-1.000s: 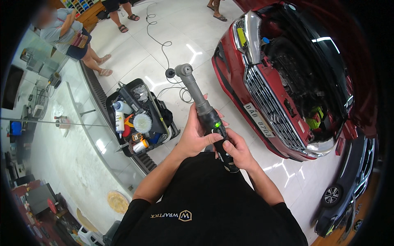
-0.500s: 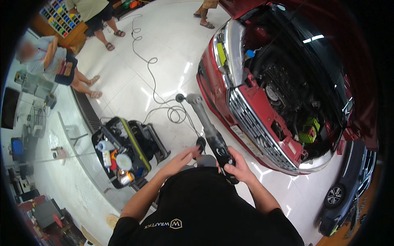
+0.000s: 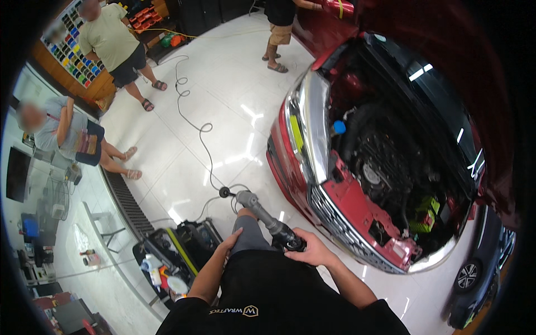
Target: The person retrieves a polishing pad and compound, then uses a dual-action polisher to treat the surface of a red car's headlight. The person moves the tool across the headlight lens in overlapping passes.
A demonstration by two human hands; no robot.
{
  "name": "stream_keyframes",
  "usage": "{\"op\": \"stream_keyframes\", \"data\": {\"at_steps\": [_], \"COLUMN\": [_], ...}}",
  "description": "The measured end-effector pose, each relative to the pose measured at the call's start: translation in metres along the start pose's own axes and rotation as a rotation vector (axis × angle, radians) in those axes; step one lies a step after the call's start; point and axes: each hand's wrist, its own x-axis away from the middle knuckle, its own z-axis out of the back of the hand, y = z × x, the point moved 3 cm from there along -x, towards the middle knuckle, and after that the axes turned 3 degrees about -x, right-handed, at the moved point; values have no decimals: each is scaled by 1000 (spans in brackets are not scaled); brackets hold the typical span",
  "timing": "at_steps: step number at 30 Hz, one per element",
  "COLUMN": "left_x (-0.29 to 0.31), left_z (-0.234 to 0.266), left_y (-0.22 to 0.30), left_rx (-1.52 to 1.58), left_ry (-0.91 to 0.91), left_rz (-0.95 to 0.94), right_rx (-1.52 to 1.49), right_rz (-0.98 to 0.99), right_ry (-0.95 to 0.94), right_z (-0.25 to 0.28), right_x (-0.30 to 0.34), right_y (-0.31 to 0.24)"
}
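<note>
My right hand (image 3: 310,249) is closed around the black grip of a grey and black polisher (image 3: 268,221). The tool points forward and to the left, and a small round black pad (image 3: 224,192) sits at its far end. My left hand (image 3: 230,240) rests along the side of my grey shorts (image 3: 251,233), fingers stretched out and nothing in them. A red car (image 3: 274,151) with its hood raised stands to the right of my hands. Its grille (image 3: 329,212) and engine bay (image 3: 379,156) are uncovered.
A thin cord (image 3: 207,134) loops over the white floor. An open tool bag (image 3: 177,245) with bottles lies left. One person (image 3: 67,131) sits far left; another (image 3: 114,47) stands behind; a third (image 3: 280,36) is by the car. A dark car (image 3: 474,273) is at right.
My left hand has left the space beside the polisher and come against my leg. The polisher has swung leftward in my right hand. One leg has come forward, and the view has tipped up.
</note>
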Motion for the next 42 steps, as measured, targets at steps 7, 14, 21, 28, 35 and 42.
{"op": "stream_keyframes", "data": {"at_steps": [7, 14, 21, 28, 35, 42], "left_x": [-73, 90, 81, 24, -21, -27], "left_z": [39, 32, 103, 219, 335, 403], "left_y": [207, 544, 780, 1023, 1227, 1443], "left_rx": [-859, 130, 319, 260, 270, 529], "left_ry": [377, -603, -253, -115, 127, 140], "left_rz": [-405, -682, -958, -1137, -1193, -1292], "right_rx": [156, 46, -703, -267, -454, 293], "right_rz": [-6, 47, -12, -1068, -1063, -896], "right_ry": [11, 173, 82, 476, 101, -702], "right_z": [52, 91, 170, 273, 345, 438], "right_x": [-187, -448, -673, -802, -1081, -1329], "right_y": [-30, -95, -139, 50, -114, -258]}}
